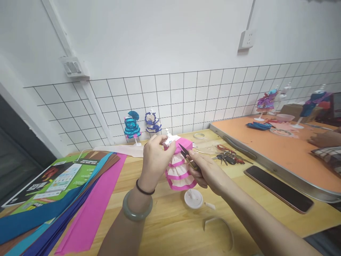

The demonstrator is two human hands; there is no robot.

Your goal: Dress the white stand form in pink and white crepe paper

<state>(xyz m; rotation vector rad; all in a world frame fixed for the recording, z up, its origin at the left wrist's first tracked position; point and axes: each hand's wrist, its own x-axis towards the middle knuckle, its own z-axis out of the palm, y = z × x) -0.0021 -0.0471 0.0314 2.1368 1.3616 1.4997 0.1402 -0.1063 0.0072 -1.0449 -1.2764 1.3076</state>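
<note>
A small white dress form wears a tiered pink and cream paper dress, its round white base on the wooden table. My left hand pinches the form's top at the shoulder, fingers closed around it. In my right hand are dark-bladed scissors, with the fingers wrapped around the handles. The blade tips lie against the pink paper at the bodice. Whether the blades are cutting the paper cannot be made out.
Left, strips of crepe paper lie over a green printed sheet. A phone and keys lie right. Two dressed forms stand behind. On the orange table are more forms; another person's hand shows at the edge.
</note>
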